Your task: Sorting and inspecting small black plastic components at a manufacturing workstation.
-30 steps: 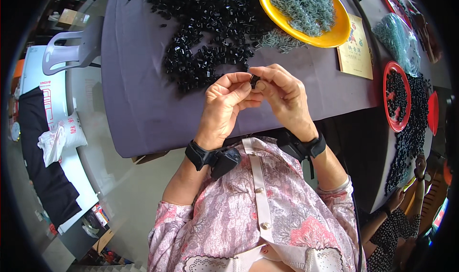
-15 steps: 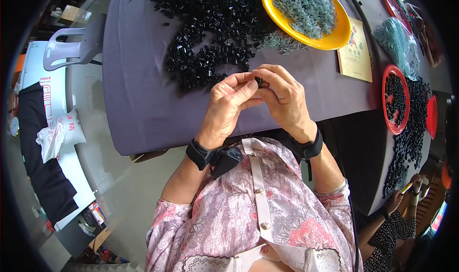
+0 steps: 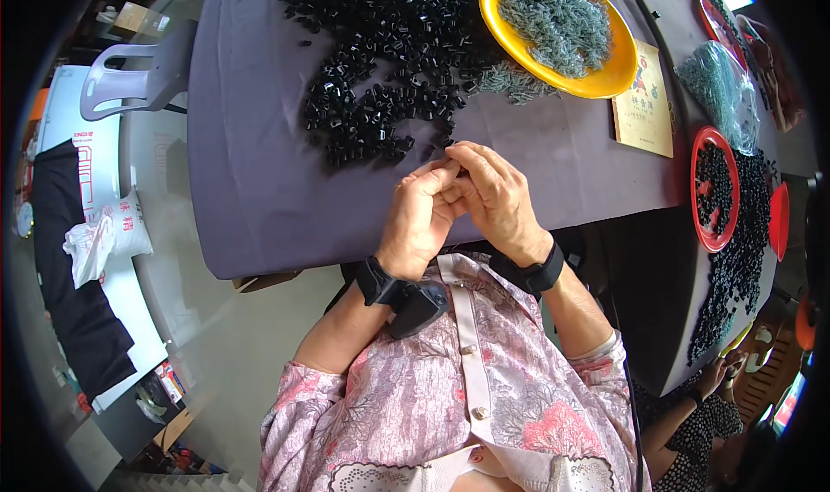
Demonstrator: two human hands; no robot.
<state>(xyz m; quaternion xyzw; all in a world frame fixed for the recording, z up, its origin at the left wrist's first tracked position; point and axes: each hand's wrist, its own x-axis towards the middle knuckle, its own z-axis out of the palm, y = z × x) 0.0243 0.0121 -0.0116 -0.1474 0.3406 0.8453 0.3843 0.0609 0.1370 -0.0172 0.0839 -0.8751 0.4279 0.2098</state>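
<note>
My left hand [image 3: 417, 215] and my right hand [image 3: 499, 200] meet fingertip to fingertip over the table's front edge. Both are closed in a pinch around a small black plastic piece, of which just a dark sliver shows between the fingers. Past them spreads a big heap of loose black plastic pieces [image 3: 380, 86], its near edge close to my fingertips. To the right of that heap stands a yellow plate [image 3: 596, 84] filled with thin, clear greenish tubes [image 3: 558, 25]. More such tubes [image 3: 510, 81] lie spilled beside it.
A cream-coloured booklet [image 3: 641, 116] lies right of the plate on the grey-covered table [image 3: 251, 189]. Farther right are a red tray [image 3: 699, 189] of black pieces, a clear bag [image 3: 722, 81] of tubes and another person's hand [image 3: 713, 375]. A grey plastic chair [image 3: 130, 81] stands left.
Both hands have come down slightly toward me, still pinched together. The black piece showed more plainly between the fingers before; now they mostly cover it. The view has shifted a little.
</note>
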